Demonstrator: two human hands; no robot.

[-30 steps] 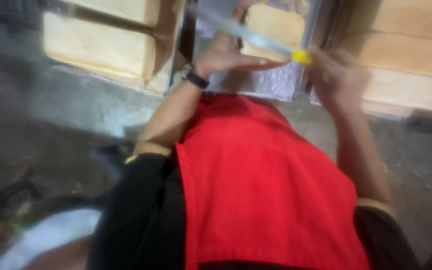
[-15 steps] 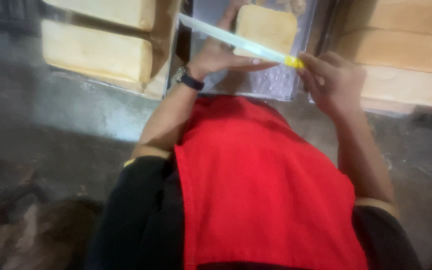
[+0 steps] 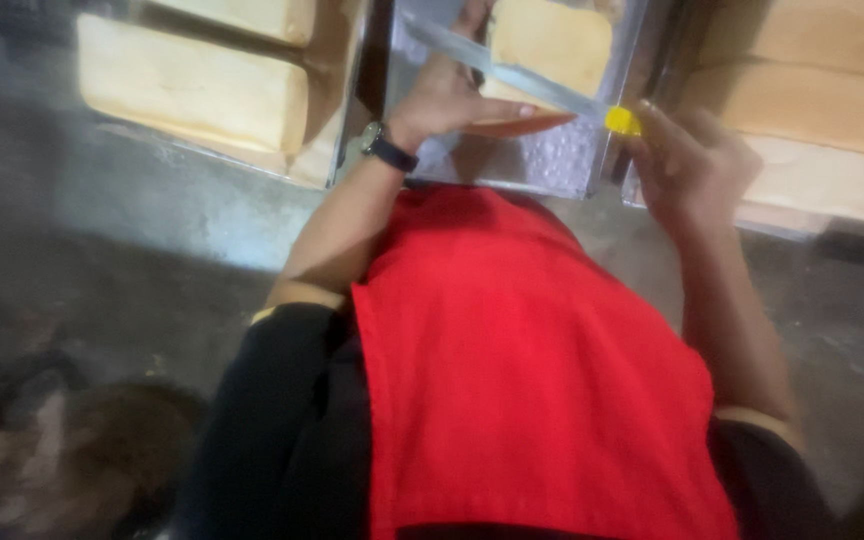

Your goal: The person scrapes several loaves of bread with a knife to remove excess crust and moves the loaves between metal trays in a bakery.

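Long knife [image 3: 512, 75] lying slantwise over loaf [image 3: 552, 45] in metal tray [image 3: 552, 160]; yellow handle pinched in right hand [image 3: 692, 165], left hand [image 3: 452, 95] fingers flat together under blade

One view only: a head-worn camera looks steeply down the wearer's front, over the red cloth apron [image 3: 532, 370] close below the lens, toward the grey concrete ledge [image 3: 182, 200] and shiny metal baking tin [image 3: 542, 165] at arm's reach, near the frame's top edge.
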